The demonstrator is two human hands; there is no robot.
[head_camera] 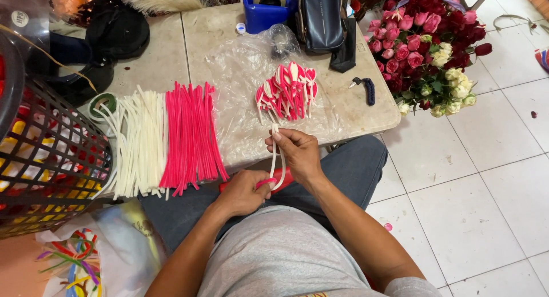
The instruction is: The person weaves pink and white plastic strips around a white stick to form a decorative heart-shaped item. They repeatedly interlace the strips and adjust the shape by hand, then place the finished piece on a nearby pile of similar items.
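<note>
The counter [171,51] in front of me carries a clear plastic sheet [240,85], with a row of white stems [137,142] at its left, a row of pink stems [191,134] just right of those, and a pile of finished pink-and-white petals [289,91] farther right. A bunch of roses [426,45] stands on the floor at the far right. Over my lap at the counter's near edge, my right hand [297,154] is pinched shut on a white stem [275,160] looped downward, while my left hand [243,193] is closed on a pink stem [266,183] beside it.
</note>
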